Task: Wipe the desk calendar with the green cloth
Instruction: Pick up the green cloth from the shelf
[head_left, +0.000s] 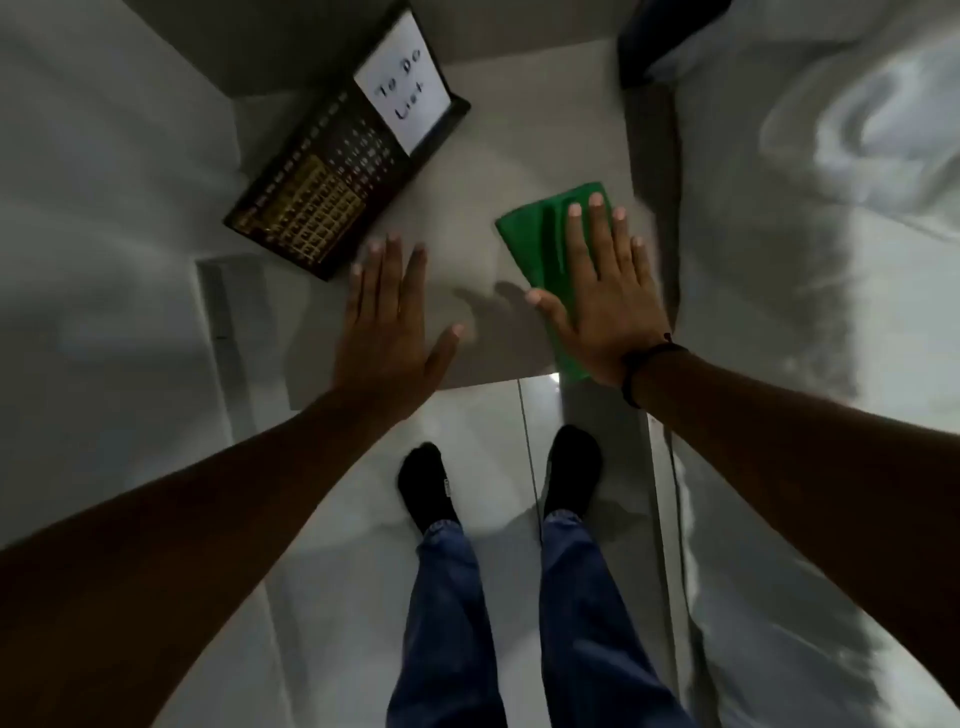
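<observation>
The desk calendar (332, 176) is black with gold and white date grids and a white "To Do List" sheet at its far end; it lies slanted on the back left of a small grey table top (483, 150). The green cloth (537, 239) lies folded on the table's right side. My right hand (602, 291) rests flat on top of the cloth, fingers spread, covering its near part. My left hand (389, 317) hovers flat and open just in front of the calendar's near corner, apart from it and holding nothing.
A bed with rumpled white bedding (831, 208) runs along the right. A white wall or cabinet side (104, 208) stands at the left. My feet in black socks (426, 483) stand on a glossy tiled floor below the table's near edge.
</observation>
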